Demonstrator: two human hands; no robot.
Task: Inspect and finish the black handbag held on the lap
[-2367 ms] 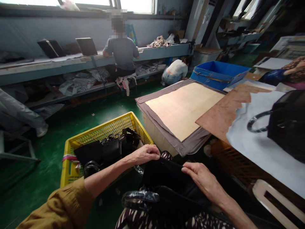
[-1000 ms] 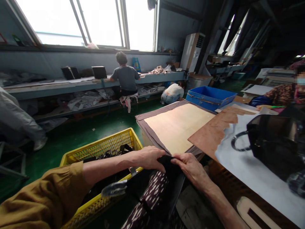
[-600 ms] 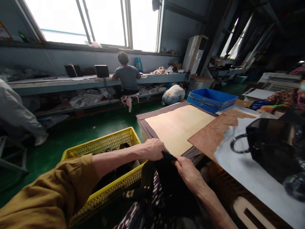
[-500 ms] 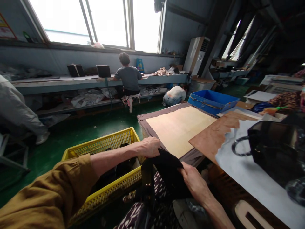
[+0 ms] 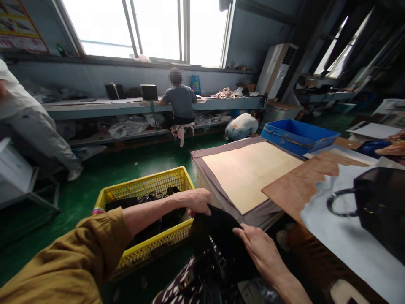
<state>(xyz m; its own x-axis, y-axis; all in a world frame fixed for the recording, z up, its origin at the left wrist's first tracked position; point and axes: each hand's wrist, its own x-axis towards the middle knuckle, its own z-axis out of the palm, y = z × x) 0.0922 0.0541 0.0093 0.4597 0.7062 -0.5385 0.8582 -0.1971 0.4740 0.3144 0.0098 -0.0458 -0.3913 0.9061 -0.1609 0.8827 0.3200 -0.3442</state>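
A black bag (image 5: 221, 226) with small metal fittings lies over my lap, on a dark patterned cloth (image 5: 177, 276). My left hand (image 5: 199, 202) pinches its upper left edge, close to the rim of the yellow crate. On the right side of the same edge, my right hand (image 5: 257, 245) grips the bag with the thumb and fingers closed. The bag's lower part is dark, so its exact shape is hard to make out. Black pieces and some metal rings lie inside the yellow plastic crate (image 5: 145, 182), partly behind my left forearm.
Ahead stands a table topped with a pale board (image 5: 249, 171). On the right, a black handbag (image 5: 379, 202) rests on white sheeting (image 5: 329, 211) beside a brown board (image 5: 303, 171). Beyond are a blue bin (image 5: 300, 133) and a seated person (image 5: 180, 101); another crouches, one stands left.
My view has turned slightly left, so the surroundings sit further right. Both hands still hold the bag's edge; its hanging part has shifted, and more of the crate's contents shows.
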